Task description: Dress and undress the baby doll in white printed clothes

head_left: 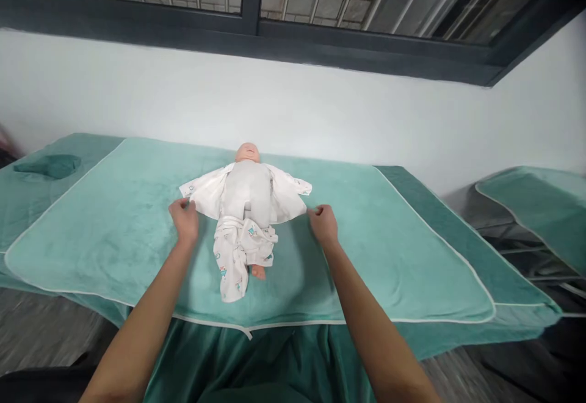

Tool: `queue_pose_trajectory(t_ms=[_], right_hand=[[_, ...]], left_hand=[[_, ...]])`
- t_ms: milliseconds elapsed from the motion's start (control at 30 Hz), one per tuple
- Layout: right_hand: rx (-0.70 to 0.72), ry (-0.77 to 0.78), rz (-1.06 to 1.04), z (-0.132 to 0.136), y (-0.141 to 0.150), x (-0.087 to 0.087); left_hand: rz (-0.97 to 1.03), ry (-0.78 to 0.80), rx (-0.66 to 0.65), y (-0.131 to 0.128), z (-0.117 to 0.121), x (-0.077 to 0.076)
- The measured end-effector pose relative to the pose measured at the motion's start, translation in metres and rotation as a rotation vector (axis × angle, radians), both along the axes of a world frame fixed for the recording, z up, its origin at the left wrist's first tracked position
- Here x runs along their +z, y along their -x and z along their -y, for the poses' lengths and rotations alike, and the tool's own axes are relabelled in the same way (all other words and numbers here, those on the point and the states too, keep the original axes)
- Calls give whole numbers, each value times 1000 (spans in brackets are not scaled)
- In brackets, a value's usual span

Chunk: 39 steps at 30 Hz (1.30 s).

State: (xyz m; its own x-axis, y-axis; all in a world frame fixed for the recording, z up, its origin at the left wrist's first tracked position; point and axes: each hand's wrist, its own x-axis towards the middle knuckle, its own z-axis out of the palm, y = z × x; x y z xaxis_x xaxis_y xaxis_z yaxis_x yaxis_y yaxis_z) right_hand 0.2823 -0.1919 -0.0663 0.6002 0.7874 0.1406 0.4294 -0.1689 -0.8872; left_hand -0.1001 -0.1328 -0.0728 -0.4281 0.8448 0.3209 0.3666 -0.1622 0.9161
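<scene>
A baby doll point(248, 152) lies on its back, its head toward the wall and its pale grey torso bare in front. Its white baby shirt point(208, 194) is spread wide to both sides, the sleeves out. My left hand point(184, 218) pinches the shirt's lower corner on the left. On the other side, my right hand point(324, 225) pinches the opposite front corner. Patterned white baby trousers point(233, 256) are bunched around the doll's legs; one trouser leg lies flat, and a bare foot point(259, 272) pokes out beside it.
Under the doll, a light green towel point(389, 256) with white edging covers a padded table. The table meets a white wall point(284, 110) below a dark window frame point(366, 46). At left is a face hole point(48, 166); another green-covered surface point(540, 207) stands at right.
</scene>
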Motion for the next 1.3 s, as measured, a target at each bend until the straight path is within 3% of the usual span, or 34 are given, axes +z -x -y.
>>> queue_pose_trajectory(t_ms=[67,200,267,500,567,633,767,933,1000,1067,1167,1300], right_hand=[[110,-22,76,13,9,-9],[635,-19,93,25,53,-9],[832,-23,105,25,67,-3],[1148,-14,113,30,58,17],[1142,-65,164,34,58,18],[1091,-108,195,38,63,17],[940,-126,95,38,78,11],[728,-78,-241,21,84,3],[765,-47,-268,15,77,-2],[808,-63,-182,11,67,-8],[720,-147,37,9,57,-20],[604,-232,139,6,63,-28]], left_hand=[[-95,-31,-48,-5,10,-3],[-66,168,-557,-19,26,2],[-19,264,-723,-18,30,8],[-173,408,-1127,5,37,34],[-260,379,-1163,5,40,39],[-325,282,-1098,0,42,40],[-275,38,-810,-21,42,41],[-206,80,-518,-50,33,45],[-83,160,-573,-51,29,43],[52,283,-731,-45,26,38],[97,446,-949,-32,27,33],[-14,462,-953,-21,26,35]])
